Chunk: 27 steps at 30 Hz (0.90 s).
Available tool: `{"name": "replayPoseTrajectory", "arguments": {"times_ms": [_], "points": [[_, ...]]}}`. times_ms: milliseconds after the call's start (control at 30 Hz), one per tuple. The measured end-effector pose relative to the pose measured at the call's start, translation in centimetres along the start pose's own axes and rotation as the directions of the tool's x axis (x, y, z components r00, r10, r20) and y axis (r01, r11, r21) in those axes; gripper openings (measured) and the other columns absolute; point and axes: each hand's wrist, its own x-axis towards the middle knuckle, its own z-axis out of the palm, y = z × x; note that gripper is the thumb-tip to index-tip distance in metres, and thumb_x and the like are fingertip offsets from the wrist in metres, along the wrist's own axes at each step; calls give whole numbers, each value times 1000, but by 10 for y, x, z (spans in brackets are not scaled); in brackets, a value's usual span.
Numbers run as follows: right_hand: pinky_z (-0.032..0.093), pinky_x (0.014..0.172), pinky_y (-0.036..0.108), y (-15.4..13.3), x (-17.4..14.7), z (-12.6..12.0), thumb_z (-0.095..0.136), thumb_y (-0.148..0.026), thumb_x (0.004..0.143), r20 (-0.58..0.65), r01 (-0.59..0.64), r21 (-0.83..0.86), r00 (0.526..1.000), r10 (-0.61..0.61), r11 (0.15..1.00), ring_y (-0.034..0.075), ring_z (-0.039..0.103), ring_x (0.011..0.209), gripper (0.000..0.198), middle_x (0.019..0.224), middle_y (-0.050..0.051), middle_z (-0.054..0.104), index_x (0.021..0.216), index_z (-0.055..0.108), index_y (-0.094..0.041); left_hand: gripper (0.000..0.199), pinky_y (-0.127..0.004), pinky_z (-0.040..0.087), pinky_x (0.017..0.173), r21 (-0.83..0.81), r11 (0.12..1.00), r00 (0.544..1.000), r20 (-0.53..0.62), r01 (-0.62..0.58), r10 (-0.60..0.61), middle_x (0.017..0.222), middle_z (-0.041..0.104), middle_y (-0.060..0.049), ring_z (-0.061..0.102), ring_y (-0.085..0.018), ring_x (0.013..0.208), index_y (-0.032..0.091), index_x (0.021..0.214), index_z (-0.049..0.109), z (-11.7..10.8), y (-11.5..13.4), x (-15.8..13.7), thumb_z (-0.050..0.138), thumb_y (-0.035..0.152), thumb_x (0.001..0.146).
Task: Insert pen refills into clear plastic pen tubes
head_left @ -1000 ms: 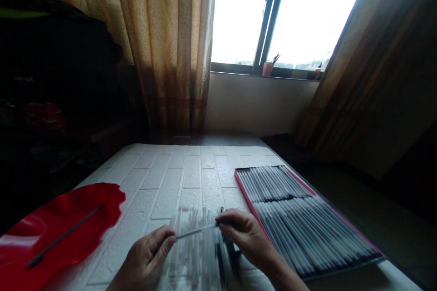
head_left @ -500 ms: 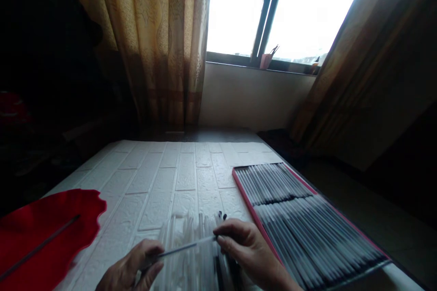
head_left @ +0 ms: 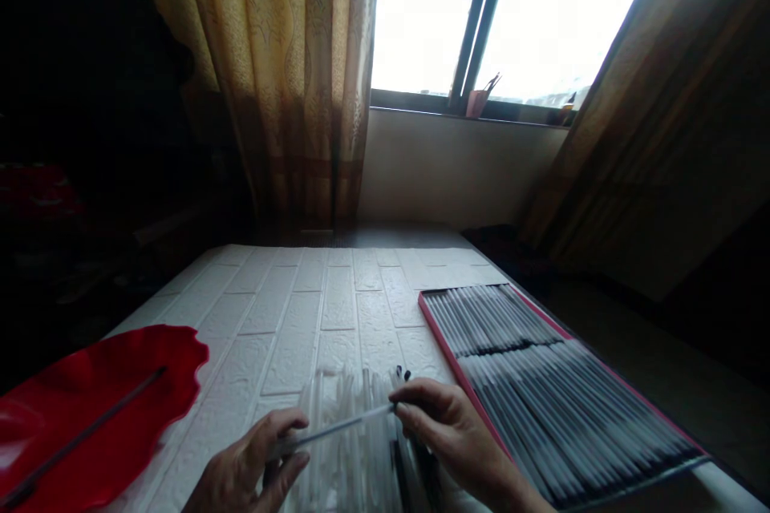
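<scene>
A slim, pale, translucent pen stretches between my two hands, its right end higher than its left. My left hand grips the left end between thumb and fingers, and my right hand pinches the dark right end. Beneath it lies a loose bundle of clear pen barrels, partly behind my hands. Beside my right hand are dark slender pieces with black tips; my fingers partly hide them, so their kind is unclear. A shallow red-edged box right of my right hand holds two rows of clear pens with dark ends.
On the left, a red wavy-edged plate carries a long dark stick. A white brick-patterned cover lies over the table. Beyond are a patterned curtain and a window with a pink cup on its sill.
The view has shifted slightly, so everything sits a little further right. Both hands keep hold of the pen, and less of its grey left part shows beyond my left fingers.
</scene>
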Motion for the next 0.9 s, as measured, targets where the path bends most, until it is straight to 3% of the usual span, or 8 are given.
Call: {"name": "replayPoseTrajectory", "arguments": {"times_ms": [100,300,567,700,900], "points": [[45,58,24,-1,-1,0,75,-36,72,0,31,-28,1000,-31,999,12,53,59,19,65,0,63,79,74,-19,18,-10,56,65,52,995,996,40,-85,83,82,74,5,74,-10,68,29,107,55,-3,-1,4,47,43,98],[44,58,23,-10,-2,2,76,-34,71,8,24,-28,1000,-23,999,11,52,59,19,66,-1,62,80,73,-18,26,-10,57,64,87,990,992,79,-109,103,78,74,4,75,-10,69,28,100,59,-13,8,11,39,44,101],[44,57,23,-12,-3,1,74,-33,72,-6,5,-46,1000,-5,999,10,49,56,19,62,-2,59,81,73,-17,26,-10,57,68,92,985,987,76,-148,141,89,76,2,76,-11,74,26,114,55,-6,1,3,46,45,99],[45,58,23,-13,-4,1,72,-30,73,17,25,-79,1000,-24,997,11,51,57,15,65,-1,60,80,72,-16,23,-12,57,67,108,987,991,64,-123,117,82,74,3,75,-11,72,26,106,58,-8,3,6,44,44,99],[47,62,25,-11,-5,0,70,-25,74,17,99,-112,995,-98,989,12,55,63,10,70,1,63,81,73,-18,23,-10,54,59,6,1000,986,164,-11,10,73,71,5,73,-11,65,27,92,61,-10,5,7,43,38,99]]}}
